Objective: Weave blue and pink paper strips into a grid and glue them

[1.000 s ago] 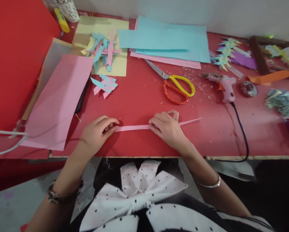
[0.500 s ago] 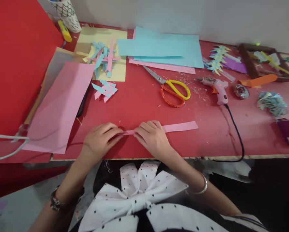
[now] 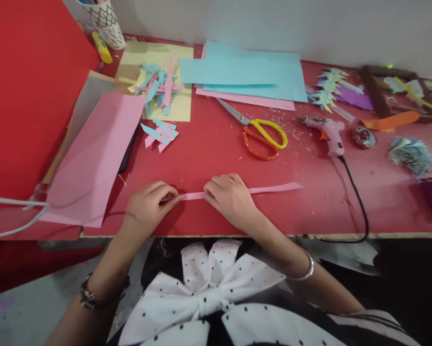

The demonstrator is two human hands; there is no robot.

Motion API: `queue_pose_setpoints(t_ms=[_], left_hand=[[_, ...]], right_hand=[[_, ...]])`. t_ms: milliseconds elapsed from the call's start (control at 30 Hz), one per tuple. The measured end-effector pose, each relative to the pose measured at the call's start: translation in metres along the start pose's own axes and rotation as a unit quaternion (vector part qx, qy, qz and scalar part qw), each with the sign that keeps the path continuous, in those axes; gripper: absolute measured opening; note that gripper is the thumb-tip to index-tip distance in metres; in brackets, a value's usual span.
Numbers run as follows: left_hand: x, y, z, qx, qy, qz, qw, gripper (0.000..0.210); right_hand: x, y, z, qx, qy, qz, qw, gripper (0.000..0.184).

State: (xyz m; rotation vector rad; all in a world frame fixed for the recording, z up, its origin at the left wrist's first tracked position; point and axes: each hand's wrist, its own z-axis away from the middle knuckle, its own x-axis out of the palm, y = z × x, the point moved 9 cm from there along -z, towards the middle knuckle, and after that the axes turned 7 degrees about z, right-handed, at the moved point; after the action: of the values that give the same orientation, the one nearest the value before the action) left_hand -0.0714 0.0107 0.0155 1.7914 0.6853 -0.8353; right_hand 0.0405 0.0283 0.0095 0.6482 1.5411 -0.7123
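Note:
A narrow pink paper strip runs crosswise near the table's front edge. Its left end is pinched in my left hand, thumb against fingers. My right hand is closed over the strip's middle, and the free end sticks out to the right, slightly raised. Beyond my hands lie scissors with one yellow and one red handle. To the upper left is a small woven piece of pink and blue strips. The part of the strip under my fingers is hidden.
Pink sheets lie at the left, blue sheets at the back. Loose strips rest on a yellow sheet. At the right are a pink glue gun with a black cord, an orange piece and a wooden frame.
The strip's free right part looks narrower and its end tilts up. My right hand has shifted slightly right along it; my left hand still pinches its end. The view has drifted a little.

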Motion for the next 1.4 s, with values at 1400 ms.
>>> queue_pose_setpoints(t_ms=[1400], left_hand=[[0.038,0.072,0.024,0.098,-0.067,-0.209,0.971,0.050]], right_hand=[[-0.017,0.078,0.054,0.018,0.105,-0.097,0.990,0.025]])
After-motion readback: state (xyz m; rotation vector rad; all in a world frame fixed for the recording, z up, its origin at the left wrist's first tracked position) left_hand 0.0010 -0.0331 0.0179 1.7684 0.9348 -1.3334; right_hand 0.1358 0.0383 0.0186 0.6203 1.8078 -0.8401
